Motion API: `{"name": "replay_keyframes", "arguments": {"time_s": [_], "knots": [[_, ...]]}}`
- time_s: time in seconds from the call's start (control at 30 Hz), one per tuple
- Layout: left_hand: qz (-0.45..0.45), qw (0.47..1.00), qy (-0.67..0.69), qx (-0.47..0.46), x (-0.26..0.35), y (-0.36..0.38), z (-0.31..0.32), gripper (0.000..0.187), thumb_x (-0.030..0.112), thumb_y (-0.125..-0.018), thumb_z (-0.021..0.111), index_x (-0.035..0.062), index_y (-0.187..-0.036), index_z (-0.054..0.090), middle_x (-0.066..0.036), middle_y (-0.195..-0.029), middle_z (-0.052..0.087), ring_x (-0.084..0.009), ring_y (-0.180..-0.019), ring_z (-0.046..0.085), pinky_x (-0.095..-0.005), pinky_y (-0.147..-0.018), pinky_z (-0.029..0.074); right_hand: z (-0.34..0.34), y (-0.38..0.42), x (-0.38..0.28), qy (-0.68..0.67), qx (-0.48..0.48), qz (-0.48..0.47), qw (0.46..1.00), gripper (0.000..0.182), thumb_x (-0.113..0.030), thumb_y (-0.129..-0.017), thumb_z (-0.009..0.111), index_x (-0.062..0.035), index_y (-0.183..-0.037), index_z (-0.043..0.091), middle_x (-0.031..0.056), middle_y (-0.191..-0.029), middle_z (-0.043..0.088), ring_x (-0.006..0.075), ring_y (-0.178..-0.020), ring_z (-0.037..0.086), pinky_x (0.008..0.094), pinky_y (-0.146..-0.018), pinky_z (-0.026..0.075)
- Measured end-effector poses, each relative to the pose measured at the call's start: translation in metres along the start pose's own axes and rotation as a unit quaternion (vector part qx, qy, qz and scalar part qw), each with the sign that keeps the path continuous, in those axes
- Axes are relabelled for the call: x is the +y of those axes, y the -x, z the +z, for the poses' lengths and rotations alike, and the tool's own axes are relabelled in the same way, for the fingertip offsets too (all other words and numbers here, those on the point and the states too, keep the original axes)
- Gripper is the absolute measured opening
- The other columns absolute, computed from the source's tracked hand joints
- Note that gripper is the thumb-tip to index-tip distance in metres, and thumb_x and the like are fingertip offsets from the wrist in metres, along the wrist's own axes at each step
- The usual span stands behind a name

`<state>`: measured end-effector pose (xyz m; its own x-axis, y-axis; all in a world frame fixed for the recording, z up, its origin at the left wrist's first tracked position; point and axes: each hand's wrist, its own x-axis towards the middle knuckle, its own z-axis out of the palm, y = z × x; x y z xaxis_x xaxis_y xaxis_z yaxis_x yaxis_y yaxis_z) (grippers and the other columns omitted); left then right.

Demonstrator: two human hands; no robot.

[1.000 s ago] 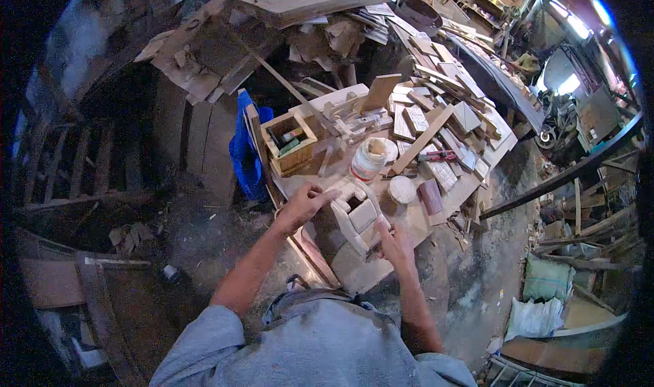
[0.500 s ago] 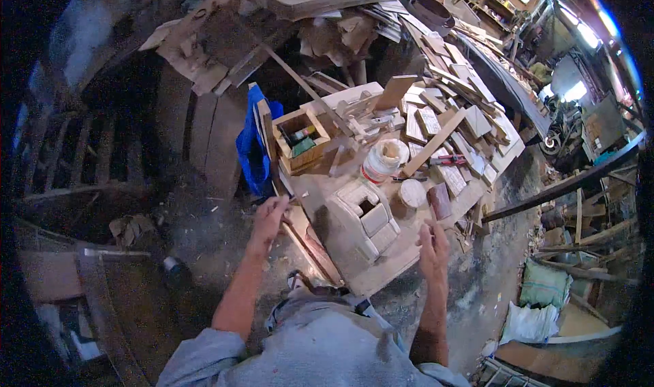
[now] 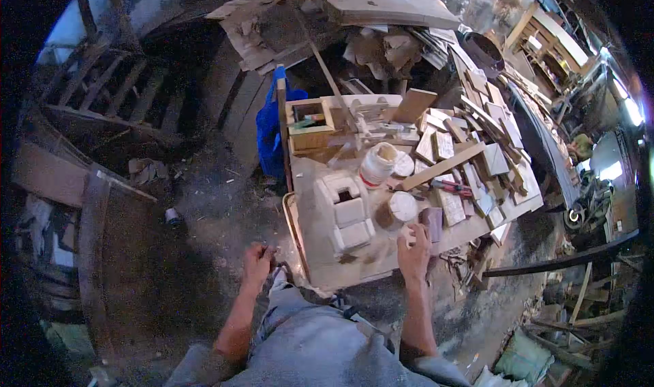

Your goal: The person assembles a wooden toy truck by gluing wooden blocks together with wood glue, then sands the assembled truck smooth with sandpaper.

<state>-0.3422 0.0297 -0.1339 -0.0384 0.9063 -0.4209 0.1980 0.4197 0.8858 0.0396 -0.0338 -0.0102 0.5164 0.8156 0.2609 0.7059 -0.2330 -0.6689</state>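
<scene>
My left hand hangs just off the table's near left corner, its fingers curled together; whatever they may hold is too small to make out. My right hand is over the table's near right side with thumb and fingers pinched together, and I cannot see what is in them. Close beside it lies a reddish-brown block. Just beyond the fingers is a round, pale-topped piece. A carved wooden piece with a square dark opening rests on the table between the hands.
A white tub stands behind the carved piece. At the back left is a wooden box with small items inside, beside a blue bag. Wood offcuts pile up on the right, with red-handled pliers nearby.
My view has turned, so the table appears shifted. My left hand has dropped from beside the table's left edge toward my body. My right hand has moved left, close to the round piece.
</scene>
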Motion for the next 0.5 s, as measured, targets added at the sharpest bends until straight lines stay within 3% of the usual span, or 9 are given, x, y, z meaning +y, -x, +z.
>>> {"name": "replay_keyframes", "arguments": {"time_s": [0.1,0.13,0.23,0.33,0.5], "knots": [[0.066,0.995,-0.040,0.065,0.008,0.053,0.029,0.026,0.023,-0.099,0.064,0.0030,-0.084,0.066,-0.003,-0.065,0.062,-0.0094,-0.057,0.056,-0.0281,-0.053,0.043,-0.009,-0.011,0.019,-0.037,-0.002,-0.036,0.999,0.031,-0.003,-0.080,0.070,0.0002,-0.110,0.062,0.0189,-0.112,0.059,0.0370,-0.107,0.059,0.0442,-0.085,0.052],[0.090,0.991,-0.057,0.086,0.014,0.073,0.037,0.026,0.022,-0.100,0.063,0.0030,-0.083,0.065,-0.003,-0.065,0.062,-0.0096,-0.057,0.056,-0.0280,-0.054,0.043,-0.009,-0.012,0.027,-0.029,0.008,-0.063,0.998,0.030,-0.004,-0.080,0.071,-0.0002,-0.109,0.062,0.0204,-0.111,0.059,0.0388,-0.110,0.057,0.0448,-0.092,0.049],[0.001,0.997,0.009,0.072,0.001,0.107,0.051,0.025,0.020,-0.101,0.061,0.0027,-0.083,0.065,-0.003,-0.065,0.061,-0.0100,-0.057,0.057,-0.0287,-0.054,0.043,-0.010,-0.003,0.033,-0.020,0.017,-0.085,0.996,0.032,-0.004,-0.080,0.072,-0.0004,-0.110,0.061,0.0212,-0.113,0.058,0.0400,-0.110,0.057,0.0470,-0.096,0.046],[-0.021,0.998,0.000,0.061,0.003,0.123,0.052,0.024,0.019,-0.101,0.060,0.0027,-0.084,0.065,-0.003,-0.065,0.062,-0.0096,-0.057,0.057,-0.0282,-0.053,0.043,-0.017,0.002,0.037,-0.044,0.003,-0.101,0.994,0.034,-0.005,-0.080,0.074,0.0003,-0.111,0.059,0.0209,-0.116,0.057,0.0406,-0.112,0.056,0.0470,-0.097,0.045],[0.047,0.994,-0.025,0.098,0.025,0.098,0.050,0.021,0.020,-0.099,0.063,0.0013,-0.089,0.066,-0.002,-0.066,0.061,-0.0092,-0.056,0.056,-0.0264,-0.053,0.045,-0.026,-0.002,0.034,-0.050,0.023,-0.096,0.994,0.036,-0.005,-0.078,0.075,-0.0002,-0.110,0.060,0.0214,-0.117,0.057,0.0412,-0.113,0.056,0.0477,-0.098,0.045]]}}
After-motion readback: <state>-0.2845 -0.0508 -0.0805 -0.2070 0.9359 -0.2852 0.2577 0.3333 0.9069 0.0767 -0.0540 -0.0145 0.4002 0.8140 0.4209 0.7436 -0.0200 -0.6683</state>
